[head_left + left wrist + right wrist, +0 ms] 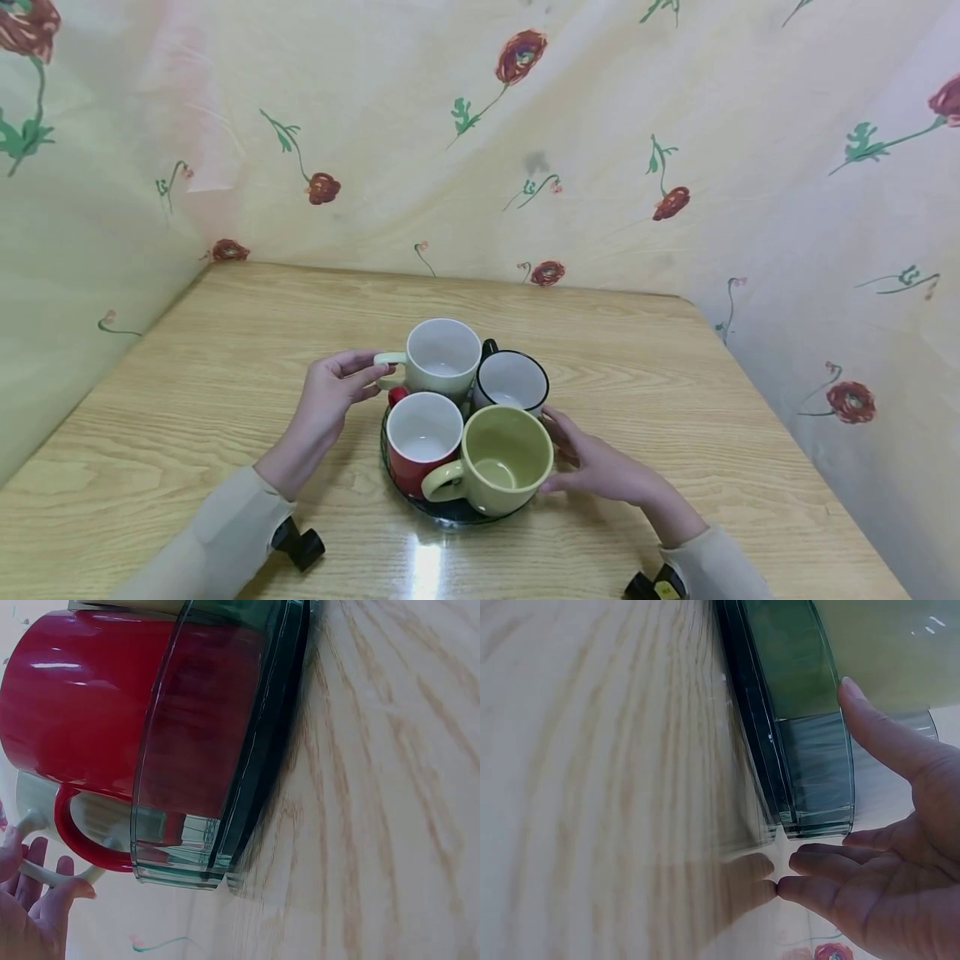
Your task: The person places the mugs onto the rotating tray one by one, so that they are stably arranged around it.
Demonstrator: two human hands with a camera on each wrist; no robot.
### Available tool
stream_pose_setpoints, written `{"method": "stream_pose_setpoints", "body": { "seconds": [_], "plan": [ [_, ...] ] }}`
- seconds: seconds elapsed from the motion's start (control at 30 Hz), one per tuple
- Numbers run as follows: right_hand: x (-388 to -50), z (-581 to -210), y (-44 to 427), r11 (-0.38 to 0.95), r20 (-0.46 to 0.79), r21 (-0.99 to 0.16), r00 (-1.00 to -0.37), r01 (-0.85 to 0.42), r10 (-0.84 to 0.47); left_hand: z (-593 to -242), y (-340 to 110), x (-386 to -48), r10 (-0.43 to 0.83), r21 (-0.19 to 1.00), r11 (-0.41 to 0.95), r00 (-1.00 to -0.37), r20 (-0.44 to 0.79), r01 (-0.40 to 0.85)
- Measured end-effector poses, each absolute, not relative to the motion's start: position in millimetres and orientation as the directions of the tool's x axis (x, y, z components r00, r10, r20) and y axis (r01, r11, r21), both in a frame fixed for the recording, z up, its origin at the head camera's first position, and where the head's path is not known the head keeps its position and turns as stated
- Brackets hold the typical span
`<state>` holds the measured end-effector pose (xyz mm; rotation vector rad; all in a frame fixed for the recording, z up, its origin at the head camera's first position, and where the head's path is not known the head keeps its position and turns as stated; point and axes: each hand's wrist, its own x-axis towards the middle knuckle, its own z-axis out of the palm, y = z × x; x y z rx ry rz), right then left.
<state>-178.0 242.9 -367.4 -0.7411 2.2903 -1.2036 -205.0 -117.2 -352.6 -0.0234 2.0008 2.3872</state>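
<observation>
Four mugs stand close together in a round clear-walled tray point(450, 518) with a dark base. At the back left is a pale mug point(444, 357), its handle pinched between the thumb and fingers of my left hand point(335, 387). A red mug point(90, 697) with a white inside stands in front of it. A white mug with a black rim point(513, 382) is at the back right, and a large yellow-green mug point(506, 458) at the front right. My right hand point(600, 471) is spread at the tray's right side, its thumb point(877, 731) by the glass rim and its fingers extended.
The tray rests on a light wood-grain table point(247, 358). Behind and at both sides hangs a pale cloth with red flowers point(390, 125). Wrist camera mounts show on the left sleeve point(217, 533) and right sleeve point(712, 567).
</observation>
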Motion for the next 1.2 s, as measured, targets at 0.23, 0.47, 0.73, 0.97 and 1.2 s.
{"method": "stream_pose_setpoints", "body": {
  "seconds": [0.23,0.47,0.73,0.97,1.2],
  "plan": [
    [-176.0,-364.9,243.1,0.47,-0.116,-0.839,-0.754,-0.274,-0.647,-353.1,-115.3,-205.5,0.018,0.984,-0.178,-1.0,-0.025,-0.028],
    [-174.3,-363.2,241.7,0.466,-0.108,-0.839,-0.754,-0.28,-0.648,-354.3,-113.4,-208.8,0.012,0.991,-0.131,-1.0,-0.029,-0.03],
    [-174.5,-361.8,241.4,0.478,-0.102,-0.826,-0.756,-0.299,-0.647,-353.8,-125.9,-224.9,0.093,1.0,-0.006,-0.996,0.012,0.011],
    [-176.1,-362.9,241.8,0.484,-0.117,-0.828,-0.755,-0.285,-0.645,-349.0,-140.1,-241.6,0.2,0.995,0.089,-0.979,0.035,0.053],
    [-177.7,-363.0,242.8,0.486,-0.123,-0.827,-0.751,-0.284,-0.649,-349.6,-142.6,-248.4,0.252,0.995,0.088,-0.967,0.03,0.054]
  ]
}}
